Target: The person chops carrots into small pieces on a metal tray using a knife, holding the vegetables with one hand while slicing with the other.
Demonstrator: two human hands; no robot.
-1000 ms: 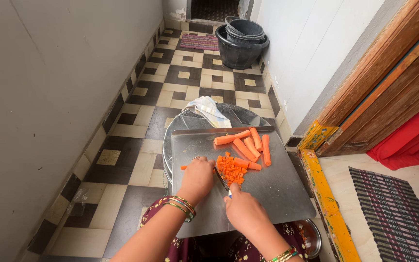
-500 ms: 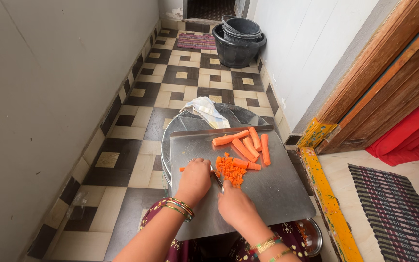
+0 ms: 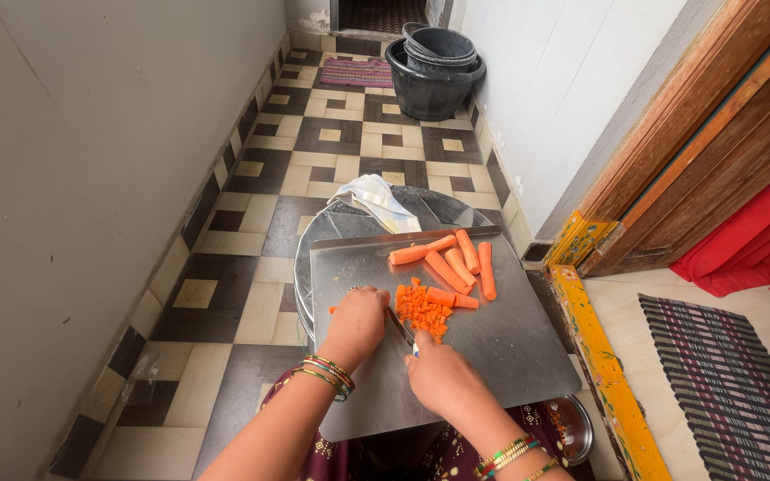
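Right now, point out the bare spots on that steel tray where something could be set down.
The steel tray is bare at its right and near-right part, between the diced carrot pile and the right edge. The far-left corner, left of the carrot sticks, is also bare. The middle is crowded: left hand, right hand with the knife.

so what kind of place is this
Likely a narrow tiled passage in a home: checkered floor tiles, stacked black tubs at the far end, a wooden door frame and a striped mat.
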